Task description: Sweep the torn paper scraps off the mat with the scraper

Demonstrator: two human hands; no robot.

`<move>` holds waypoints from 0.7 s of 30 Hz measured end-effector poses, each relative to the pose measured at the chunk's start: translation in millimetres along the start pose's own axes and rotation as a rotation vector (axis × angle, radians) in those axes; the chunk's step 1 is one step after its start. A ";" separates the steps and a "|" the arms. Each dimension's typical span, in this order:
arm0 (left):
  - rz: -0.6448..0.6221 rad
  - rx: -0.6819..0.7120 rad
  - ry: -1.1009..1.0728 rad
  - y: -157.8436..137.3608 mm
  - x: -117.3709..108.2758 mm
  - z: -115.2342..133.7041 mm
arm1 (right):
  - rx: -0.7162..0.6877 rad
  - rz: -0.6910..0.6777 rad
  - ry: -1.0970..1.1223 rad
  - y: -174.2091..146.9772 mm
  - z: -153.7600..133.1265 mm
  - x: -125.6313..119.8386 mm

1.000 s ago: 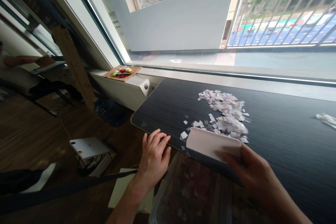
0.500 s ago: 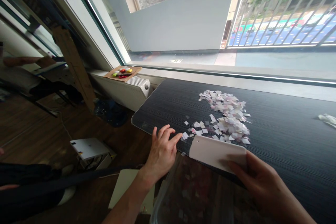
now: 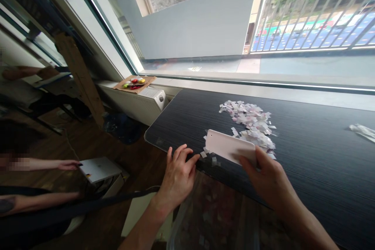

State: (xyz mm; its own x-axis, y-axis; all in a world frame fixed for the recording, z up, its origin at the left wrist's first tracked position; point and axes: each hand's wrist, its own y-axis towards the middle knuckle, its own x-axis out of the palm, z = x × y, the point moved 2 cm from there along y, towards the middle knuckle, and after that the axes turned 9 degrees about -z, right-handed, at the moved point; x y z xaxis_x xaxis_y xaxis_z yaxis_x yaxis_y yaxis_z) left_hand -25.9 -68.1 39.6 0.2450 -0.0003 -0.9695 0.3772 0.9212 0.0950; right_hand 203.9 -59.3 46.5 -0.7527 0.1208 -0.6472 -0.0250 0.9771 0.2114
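Note:
My right hand (image 3: 265,174) grips the right end of a flat white scraper (image 3: 227,145), which has a small hole at its far left corner. Against the scraper's far side lie small cut paper pieces (image 3: 258,134), heaped in a curved pile on the dark table. A few loose bits rest near its left end. My left hand (image 3: 179,168) is at the table's front edge, fingers spread and holding nothing, its index fingertip close to a white paper square (image 3: 203,154). Below the edge stands a see-through plastic bin (image 3: 172,238) with more paper pieces inside.
The dark table (image 3: 316,156) runs along a window. A crumpled pale wrapper (image 3: 363,131) lies at its right. Beyond the left end, a radiator (image 3: 152,97) and cardboard sheet (image 3: 120,84) with colourful items. A person's hand (image 3: 68,165) touches a white box (image 3: 101,168) at left.
The scraper and my right hand have moved away from the table edge and left, onto the near paper pieces. My left hand has barely moved. At left, another person's arms have come into view.

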 end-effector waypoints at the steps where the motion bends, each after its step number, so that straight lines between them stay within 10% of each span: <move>1: 0.006 -0.004 -0.005 -0.5 -0.3 -0.5 | 0.007 -0.007 -0.008 -4.6 2.9 -2.1; 8: 0.004 -0.044 -0.027 -6.3 0.5 -3.6 | 0.110 -0.042 0.020 -48.6 25.9 -13.4; 21: 0.052 -0.046 -0.031 -15.0 -0.2 -10.2 | 0.010 -0.215 0.069 -36.1 17.9 -11.3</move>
State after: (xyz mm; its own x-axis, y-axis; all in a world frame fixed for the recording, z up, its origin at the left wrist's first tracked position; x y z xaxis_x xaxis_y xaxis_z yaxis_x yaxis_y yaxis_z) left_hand -40.8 -77.9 36.1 0.2909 0.0369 -0.9560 0.3221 0.9371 0.1342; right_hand 225.0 -92.8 33.1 -0.7743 -0.1023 -0.6245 -0.1832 0.9808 0.0664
